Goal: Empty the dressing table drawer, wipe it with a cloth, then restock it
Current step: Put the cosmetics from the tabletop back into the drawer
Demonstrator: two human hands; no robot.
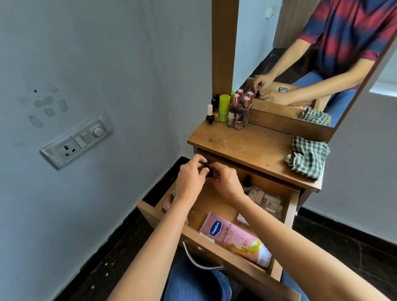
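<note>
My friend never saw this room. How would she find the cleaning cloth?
Find the wooden dressing table with the tall mirror. On its top, at the right-hand end in front of the mirror's bottom edge, lies a crumpled green-and-white checked cloth. It is the only soft fabric thing there; the little nail polish bottles stand at the far left corner.
</note>
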